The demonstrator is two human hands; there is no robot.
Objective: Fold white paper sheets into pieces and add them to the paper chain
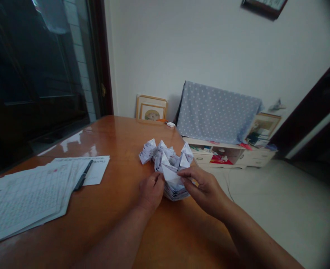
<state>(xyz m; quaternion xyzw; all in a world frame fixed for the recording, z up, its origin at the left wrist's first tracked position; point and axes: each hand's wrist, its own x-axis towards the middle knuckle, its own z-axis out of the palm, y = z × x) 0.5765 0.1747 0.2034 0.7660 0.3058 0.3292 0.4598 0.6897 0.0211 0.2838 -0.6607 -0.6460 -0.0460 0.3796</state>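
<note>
A folded paper model point(169, 164) made of many small white printed triangles sits near the right edge of the wooden table point(120, 142). My left hand point(151, 192) is closed against its left lower side, fingers pinching the paper. On the right, my right hand point(205, 186) pinches the front of the same model with fingers and thumb. One paper piece point(147, 150) sticks out at the model's far left.
A stack of printed sheets point(27, 194) lies at the table's left with a black pen point(83, 175) on top. Beyond the table stand a picture frame point(151, 109), a polka-dot cloth-covered object point(217, 112) on a low white cabinet point(232, 153), and a dark glass door point(36, 74).
</note>
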